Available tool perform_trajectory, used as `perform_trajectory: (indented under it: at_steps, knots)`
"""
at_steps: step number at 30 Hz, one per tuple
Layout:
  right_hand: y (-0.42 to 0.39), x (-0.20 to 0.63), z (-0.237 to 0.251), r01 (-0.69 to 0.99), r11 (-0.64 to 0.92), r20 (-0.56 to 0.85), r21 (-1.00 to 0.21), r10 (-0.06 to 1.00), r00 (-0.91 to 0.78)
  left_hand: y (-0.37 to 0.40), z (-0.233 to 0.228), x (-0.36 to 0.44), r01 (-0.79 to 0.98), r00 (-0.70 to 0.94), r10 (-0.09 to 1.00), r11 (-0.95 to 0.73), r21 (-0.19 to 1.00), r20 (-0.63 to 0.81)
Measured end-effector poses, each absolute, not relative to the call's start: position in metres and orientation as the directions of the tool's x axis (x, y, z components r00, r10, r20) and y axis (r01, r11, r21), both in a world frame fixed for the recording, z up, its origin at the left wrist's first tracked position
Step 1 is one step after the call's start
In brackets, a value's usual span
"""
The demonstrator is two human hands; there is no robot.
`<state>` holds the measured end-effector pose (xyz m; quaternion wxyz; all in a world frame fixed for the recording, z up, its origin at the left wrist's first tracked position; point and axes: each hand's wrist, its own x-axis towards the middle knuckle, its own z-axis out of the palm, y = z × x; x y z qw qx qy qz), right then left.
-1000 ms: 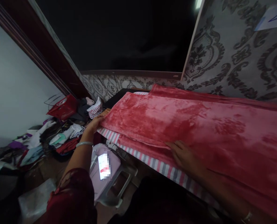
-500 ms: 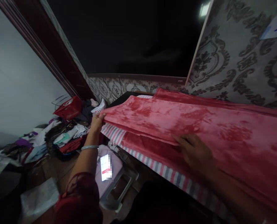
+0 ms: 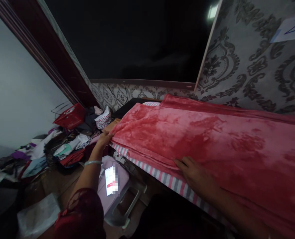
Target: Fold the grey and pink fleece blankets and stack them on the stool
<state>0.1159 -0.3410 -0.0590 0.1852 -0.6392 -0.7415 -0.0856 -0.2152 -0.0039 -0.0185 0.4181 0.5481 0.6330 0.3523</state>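
Observation:
A red and pink plush blanket [image 3: 187,132] lies folded in layers over a striped cloth [image 3: 159,174] on a long surface. My left hand [image 3: 104,137] pinches the blanket's far left corner between thumb and fingers. Along the near edge, my right hand [image 3: 191,167] grips the folded border, fingertips on the layers and thumb side toward the left. Beneath the border, the white, pink and grey stripes of the cloth show. Part of the blanket runs out of view at the right.
Below my left arm a lit phone [image 3: 110,181] rests on a pale pink stool [image 3: 121,196]. Heaped clothes [image 3: 70,147] and a red bag [image 3: 71,116] cover the floor at left. A large dark television [image 3: 142,43] hangs on the patterned wall behind.
Both hands have lowered the blanket's near edge toward the striped cloth. The gap between the layers has closed, and my right hand has moved a little left and down.

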Motion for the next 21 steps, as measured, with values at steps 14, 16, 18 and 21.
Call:
perform_trajectory:
  at_steps: [14, 16, 18, 21]
  knots:
    - [-0.251, 0.116, 0.005, 0.875, 0.387, 0.212, -0.29, 0.918, -0.336, -0.012, -0.002, -0.076, 0.569, 0.674, 0.666, -0.744, 0.35, 0.32]
    - [-0.243, 0.111, -0.011, 0.843, 0.413, 0.134, -0.345, 0.91, -0.392, 0.005, -0.005, -0.061, 0.587, 0.673, 0.671, -0.741, 0.327, 0.311]
    - [-0.241, 0.111, -0.024, 0.817, 0.406, 0.083, -0.41, 0.908, -0.41, 0.027, -0.004, -0.049, 0.618, 0.653, 0.689, -0.725, 0.304, 0.315]
    - [-0.243, 0.113, -0.03, 0.78, 0.394, 0.068, -0.486, 0.907, -0.415, 0.061, 0.001, -0.029, 0.654, 0.635, 0.707, -0.707, 0.269, 0.311]
